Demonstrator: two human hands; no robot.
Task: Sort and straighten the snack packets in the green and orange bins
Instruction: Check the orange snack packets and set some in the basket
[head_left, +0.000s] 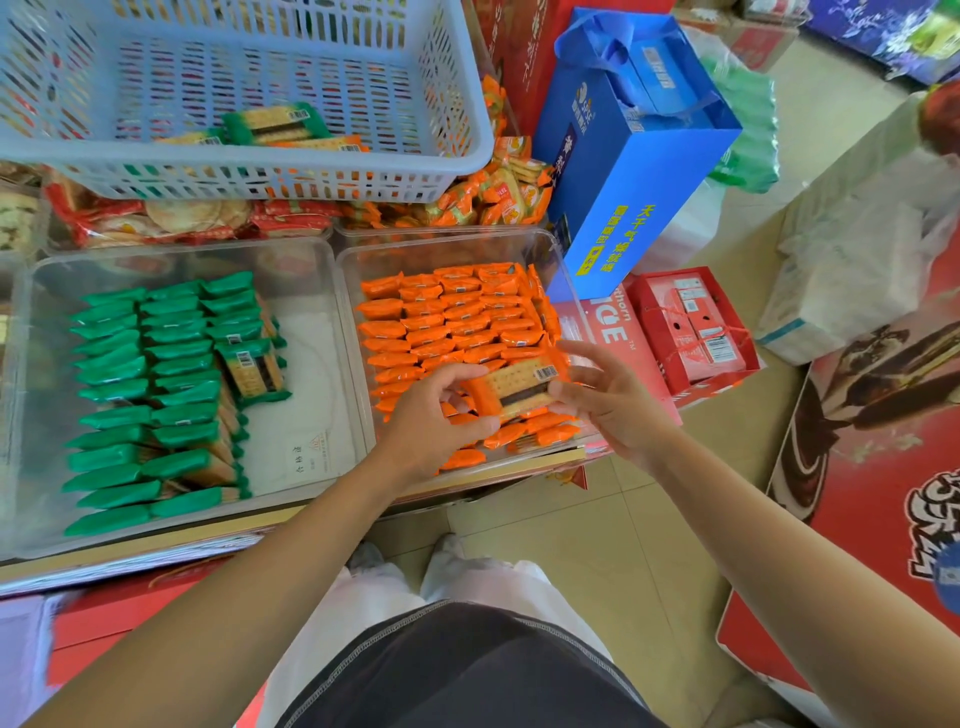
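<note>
Over the orange bin (447, 243), lower centre of frame, we hold one orange packet (519, 387) flat, long axis running left-right. Left hand (431, 421) pinches its left end. Right hand (608, 400), fingers spread, touches the right end. Both hands equally near.

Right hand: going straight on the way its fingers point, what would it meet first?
The orange packet that the left hand grips; the right hand seems nearly at its barcode end, depth unclear.
</note>
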